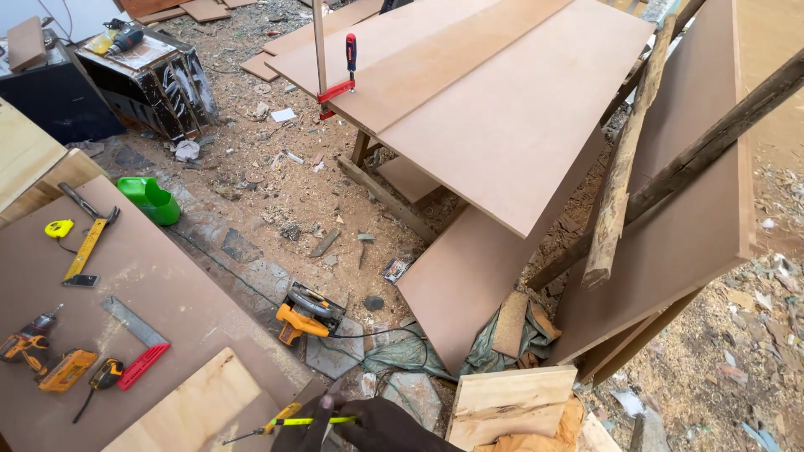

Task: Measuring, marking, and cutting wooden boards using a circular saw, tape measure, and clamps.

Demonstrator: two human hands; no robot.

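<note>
Yellow tape blade (322, 421) runs almost level across the bottom edge of the view, its long axis left to right, stretched between two hands that show only in part. The right hand (387, 423) is closed on the blade's right end, pinching it between thumb and fingers. The left hand (311, 425) lies just left of it, fingers curled over the blade, though the frame cuts it off and I cannot tell how firmly it is shut. Beside the left hand a yellow-handled tool (266, 426) lies slanted, its thin dark tip pointing down-left and its handle up-right toward the blade. Both hands hover over the near corner of the brown counter (159, 276), where a pale plywood sheet (197, 406) rests. Farther left on the counter lie a red-handled try square (136, 343), an orange drill (25, 339), a yellow battery pack (67, 370), a hammer (88, 243) and a small yellow tape measure case (59, 228). On the sawdust-strewn floor, well apart from the hands, sits an orange circular saw (308, 314) with its black cord trailing off to the right. Beyond it, large fibreboard sheets (502, 109) lie on trestles, held by a red bar clamp (339, 75), and a green plastic container (149, 199) stands near the counter's far edge.
</note>
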